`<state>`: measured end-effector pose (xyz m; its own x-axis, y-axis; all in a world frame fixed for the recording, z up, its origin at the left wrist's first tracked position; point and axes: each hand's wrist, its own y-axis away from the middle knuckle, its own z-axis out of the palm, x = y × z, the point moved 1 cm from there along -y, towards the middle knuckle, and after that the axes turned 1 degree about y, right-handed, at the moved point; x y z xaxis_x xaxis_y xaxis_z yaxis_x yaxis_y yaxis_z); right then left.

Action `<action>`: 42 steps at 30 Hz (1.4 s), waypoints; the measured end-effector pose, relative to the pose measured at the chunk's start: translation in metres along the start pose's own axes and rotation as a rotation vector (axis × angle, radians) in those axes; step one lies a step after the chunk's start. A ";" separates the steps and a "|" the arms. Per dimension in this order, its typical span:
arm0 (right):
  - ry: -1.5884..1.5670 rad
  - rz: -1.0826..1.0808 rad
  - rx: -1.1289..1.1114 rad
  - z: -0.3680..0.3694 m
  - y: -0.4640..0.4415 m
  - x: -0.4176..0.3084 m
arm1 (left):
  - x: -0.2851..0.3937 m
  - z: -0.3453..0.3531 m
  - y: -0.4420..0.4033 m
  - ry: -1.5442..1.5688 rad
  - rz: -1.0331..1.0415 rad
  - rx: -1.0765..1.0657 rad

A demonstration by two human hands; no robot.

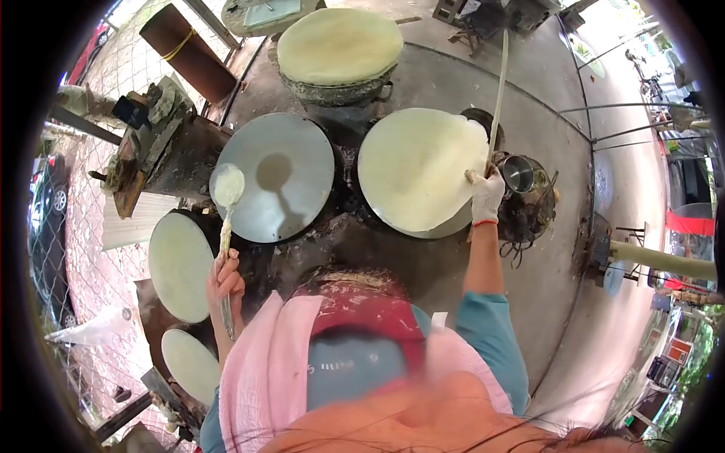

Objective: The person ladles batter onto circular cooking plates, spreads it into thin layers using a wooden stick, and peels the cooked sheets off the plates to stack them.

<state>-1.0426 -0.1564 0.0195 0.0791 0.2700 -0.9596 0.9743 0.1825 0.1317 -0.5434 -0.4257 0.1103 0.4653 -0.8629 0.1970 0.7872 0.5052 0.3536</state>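
Note:
My bare left hand (226, 281) is closed around the handle of a ladle (229, 186). Pale batter coats the ladle's round bowl, which is over the left part of a bare grey griddle (300, 198) and casts a shadow on it. A white glove covers my right hand (487, 192), which is closed around a long thin stick (500, 94) pointing away from me. Its fingertips are at the right edge of a thin round pale crepe (419, 166) lying on the other griddle. Whether they pinch that edge is unclear.
Farther off, a large pale round sheet (340, 45) tops a basin-like stand. Two more pale rounds (181, 264) (189, 364) are at the left. A metal pot (518, 174) stands right of my gloved hand. A rusty cylinder (189, 53) and wire fence are at upper left.

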 end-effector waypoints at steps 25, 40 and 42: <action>1.242 -1.554 -0.300 0.441 -0.095 -0.195 | -0.030 -0.077 0.126 0.068 0.757 0.504; 0.237 -0.602 -1.180 0.395 -0.018 -0.154 | -0.302 -0.028 0.228 0.542 1.262 0.384; -0.060 -0.034 -1.478 0.310 0.088 -0.195 | -0.334 -0.019 0.241 0.564 1.361 0.553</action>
<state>-0.9070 -0.4864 0.1414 0.1051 0.2142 -0.9711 -0.1146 0.9726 0.2022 -0.5012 -0.0151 0.1126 0.8581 0.3968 0.3258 -0.5127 0.6947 0.5045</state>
